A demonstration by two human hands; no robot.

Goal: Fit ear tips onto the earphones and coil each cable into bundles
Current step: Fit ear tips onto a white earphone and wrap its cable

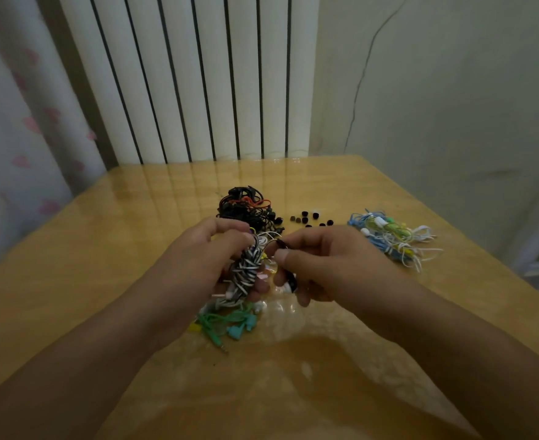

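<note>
Nearest us, on the glossy wooden table, lies a small heap of green and teal earphones, its plug end pointing toward us, just below our left wrist. Part of this heap runs under our hand, so we cannot tell how many sets it holds.

Above it, our left hand curls around a black-and-white striped cable bundle, fingers and thumb wrapped about it. Our right hand sits just beside, pinching the loose end of that cable between thumb and forefinger; the remaining fingers curl around a small dark and white earpiece, though we cannot make out its shape. The two hands nearly touch across the bundle.

Beyond the hands, a tangle of black earphones with an orange strand lies partly hidden behind our left fingers. To its right, loose black ear tips are scattered on the table, some too small and blurred to count. Further right sits a pile of blue, white and yellow-green earphones.

Behind the table stand a white ribbed radiator and a pale wall.
</note>
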